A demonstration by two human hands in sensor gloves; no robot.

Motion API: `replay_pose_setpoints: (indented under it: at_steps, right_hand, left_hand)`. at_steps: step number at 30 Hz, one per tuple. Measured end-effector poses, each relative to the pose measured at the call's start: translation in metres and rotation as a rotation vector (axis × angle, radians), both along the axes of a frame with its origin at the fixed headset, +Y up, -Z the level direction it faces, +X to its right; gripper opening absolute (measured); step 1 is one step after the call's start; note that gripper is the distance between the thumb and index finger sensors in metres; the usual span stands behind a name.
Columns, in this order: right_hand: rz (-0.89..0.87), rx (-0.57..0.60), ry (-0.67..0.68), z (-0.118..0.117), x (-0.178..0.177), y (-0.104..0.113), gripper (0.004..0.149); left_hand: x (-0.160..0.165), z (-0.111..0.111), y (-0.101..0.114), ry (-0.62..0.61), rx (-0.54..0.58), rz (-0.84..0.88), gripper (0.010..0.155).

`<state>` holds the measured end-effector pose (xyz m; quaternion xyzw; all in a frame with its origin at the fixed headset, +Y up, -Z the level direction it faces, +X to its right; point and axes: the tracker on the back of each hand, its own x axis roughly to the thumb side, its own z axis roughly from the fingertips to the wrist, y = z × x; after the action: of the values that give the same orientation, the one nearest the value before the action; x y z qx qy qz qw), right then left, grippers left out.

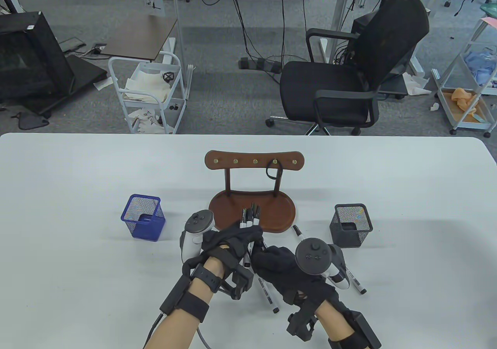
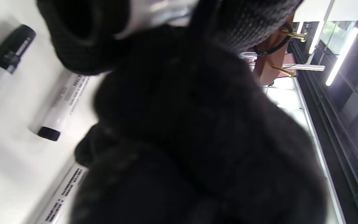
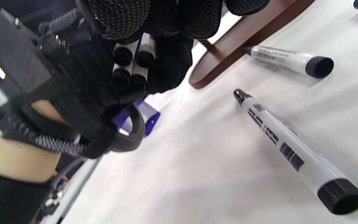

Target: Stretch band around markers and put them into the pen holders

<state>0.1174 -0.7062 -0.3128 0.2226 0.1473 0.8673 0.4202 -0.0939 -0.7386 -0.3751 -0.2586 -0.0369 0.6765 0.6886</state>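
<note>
Blurred black glove fabric (image 2: 197, 140) fills the left wrist view, hiding that hand's grip. A white black-capped marker (image 2: 3, 67) is cut off at the left edge.

Table view high, looking down, wrist views close (both tilted), sharing loose markers (image 3: 291, 149) and wooden stand (image 1: 252, 213)

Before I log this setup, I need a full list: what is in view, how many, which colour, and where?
bundle of markers: about four, white with black caps, gripped by the left hand over the tray's front edge
loose markers: at least three, white and black, on the table near the hands
blue pen holder: one, mesh, table left
black pen holder: one, mesh, table right
wooden hook stand: one, brown, table centre
band: one, black, on a hook
office chair: one, black, behind table
left hand: black glove
right hand: black glove
</note>
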Motion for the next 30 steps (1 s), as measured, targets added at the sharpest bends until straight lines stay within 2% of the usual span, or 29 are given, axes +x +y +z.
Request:
replay_pose_setpoints:
  at_steps: [4,9,13,20,30]
  right_hand:
    - [-0.067,0.009,-0.142,-0.007,0.018,-0.001,0.041]
    - [-0.185,-0.064,-0.211,-0.016,0.029,-0.007,0.041]
    - [-0.241,-0.039,-0.245,-0.017,0.032,-0.006,0.041]
    - [-0.310,0.097,-0.309,-0.007,0.032,-0.002,0.039]
    - [-0.356,0.083,-0.295,-0.007,0.038,-0.001,0.037]
  left_hand:
    - [-0.001,0.006,0.005,-0.072,0.047,0.045,0.050]
    - [0.001,0.017,0.013,-0.137,0.101,0.067,0.046]
    - [0.006,0.026,0.016,-0.200,0.120,0.101,0.046]
    - [0.007,0.031,0.018,-0.175,0.149,0.052,0.047]
    - [0.004,0.030,0.023,-0.135,0.191,-0.018,0.049]
